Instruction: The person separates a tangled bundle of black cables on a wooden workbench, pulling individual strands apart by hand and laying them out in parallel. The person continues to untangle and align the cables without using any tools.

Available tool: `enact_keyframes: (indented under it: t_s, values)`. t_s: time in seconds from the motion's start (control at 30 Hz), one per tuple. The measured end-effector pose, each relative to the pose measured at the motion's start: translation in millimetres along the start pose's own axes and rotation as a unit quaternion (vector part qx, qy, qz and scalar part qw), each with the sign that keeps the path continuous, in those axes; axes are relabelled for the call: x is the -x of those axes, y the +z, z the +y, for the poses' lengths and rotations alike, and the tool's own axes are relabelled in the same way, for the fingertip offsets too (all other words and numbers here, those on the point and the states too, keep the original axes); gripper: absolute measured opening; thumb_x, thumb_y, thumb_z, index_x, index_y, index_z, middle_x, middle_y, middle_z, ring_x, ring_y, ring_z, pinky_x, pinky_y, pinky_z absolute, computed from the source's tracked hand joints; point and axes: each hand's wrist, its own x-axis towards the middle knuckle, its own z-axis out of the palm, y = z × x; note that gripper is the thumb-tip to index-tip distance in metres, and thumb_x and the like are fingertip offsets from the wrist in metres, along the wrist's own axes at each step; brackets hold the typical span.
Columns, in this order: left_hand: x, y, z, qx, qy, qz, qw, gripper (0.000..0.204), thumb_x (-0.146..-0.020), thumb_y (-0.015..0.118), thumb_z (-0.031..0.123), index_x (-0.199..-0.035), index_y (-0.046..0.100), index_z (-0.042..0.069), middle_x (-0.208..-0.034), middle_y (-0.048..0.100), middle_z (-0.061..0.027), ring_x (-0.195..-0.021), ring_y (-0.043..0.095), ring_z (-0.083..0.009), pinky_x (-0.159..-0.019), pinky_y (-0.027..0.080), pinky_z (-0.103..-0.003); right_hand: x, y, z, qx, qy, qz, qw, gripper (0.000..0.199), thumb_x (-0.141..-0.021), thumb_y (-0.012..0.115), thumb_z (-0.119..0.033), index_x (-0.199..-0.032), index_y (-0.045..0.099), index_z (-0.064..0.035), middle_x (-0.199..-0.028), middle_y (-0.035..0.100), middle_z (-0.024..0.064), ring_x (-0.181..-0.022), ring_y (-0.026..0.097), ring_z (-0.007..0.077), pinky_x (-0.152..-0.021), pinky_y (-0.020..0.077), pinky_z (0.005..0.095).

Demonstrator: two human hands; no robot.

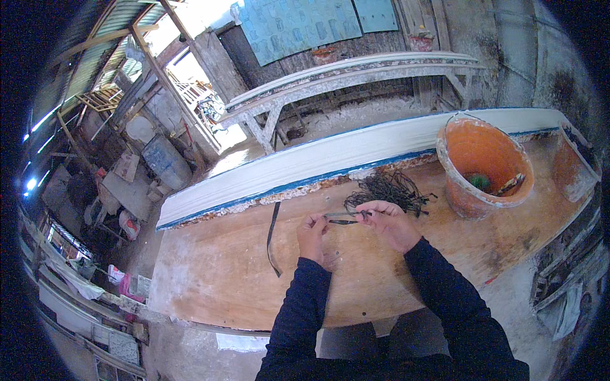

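Observation:
Both hands are raised over the wooden tabletop [210, 267], close together. A thin dark strip [343, 221] runs between them and looks bent into a narrow loop. My left hand [312, 238] pinches one end of it, and the fingers of my right hand [391, 223] are closed on the other. Just beyond my right hand lies a tangled pile of black strips [397, 190], some with knot-like ends. A separate flat black strip [272, 244] lies on the wood to the left of my left hand.
Along the table's far side runs a long white moulding [305, 157] with a blue edge. An orange bucket [452, 181], caked with white, holds a round green thing [480, 182] and a tool. Another orange container [572, 166] stands far right. Behind is a whitish bench [356, 75].

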Motion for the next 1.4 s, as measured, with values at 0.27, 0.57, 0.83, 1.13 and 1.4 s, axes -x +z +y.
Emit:
enact_keyframes:
  t_s: [0.27,0.57,0.83,1.13,1.4]
  values:
    - [2.9,-0.6,1.5,0.005,-0.043,-0.129,0.991,0.011,-0.077,0.06,0.009,-0.067,0.055,0.009,-0.061,0.05,0.0042,-0.057,0.043,-0.0045,-0.055,0.033,-0.019,-8.3,-12.4,3.6,0.19,-0.034,0.047,0.98,0.027,-0.074,0.063,-0.005,-0.1,0.053,-0.0002,-0.076,0.058,0.0036,-0.072,0.055,0.0106,-0.068,0.043,0.0233]
    - [25.0,12.0,17.5,-0.101,-0.02,-0.362,0.927,0.013,-0.073,0.067,0.012,-0.068,0.055,0.007,-0.068,0.049,0.0053,-0.065,0.045,-0.0043,-0.059,0.034,-0.018,-10.8,-20.8,15.3,0.392,-0.125,0.209,0.887,0.03,-0.068,0.066,-0.003,-0.096,0.054,-0.0072,-0.062,0.046,-0.0028,-0.058,0.044,0.0068,-0.053,0.0374,0.0216]
    - [24.5,12.8,10.5,-0.073,0.04,-0.331,0.94,0.013,-0.071,0.066,0.01,-0.073,0.053,0.009,-0.066,0.048,0.0057,-0.061,0.043,-0.0056,-0.057,0.036,-0.02,-15.3,-29.9,11.5,0.476,-0.165,0.287,0.814,0.018,-0.075,0.061,-0.012,-0.094,0.062,-0.0097,-0.06,0.043,0.0012,-0.062,0.045,0.0126,-0.059,0.0385,0.0247]
    - [6.7,-1.4,22.9,-0.089,0.046,-0.043,0.994,0.008,-0.074,0.06,0.007,-0.081,0.057,0.006,-0.064,0.049,0.0038,-0.056,0.042,-0.0038,-0.05,0.032,-0.018,-7.5,-16.0,-0.1,0.473,-0.112,0.165,0.858,0.014,-0.074,0.064,-0.013,-0.084,0.065,-0.0045,-0.084,0.05,0.0012,-0.077,0.048,0.0102,-0.067,0.0386,0.0226]
    - [-6.6,-15.1,18.6,-0.055,0.024,0.028,0.998,0.011,-0.075,0.055,0.006,-0.086,0.058,0.003,-0.07,0.053,0.0029,-0.056,0.042,-0.0036,-0.049,0.033,-0.018,1.1,12.3,16.7,0.366,0.002,-0.157,0.917,0.018,-0.075,0.064,-0.021,-0.084,0.066,-0.0057,-0.101,0.055,0.0069,-0.091,0.051,0.015,-0.076,0.0404,0.0265]
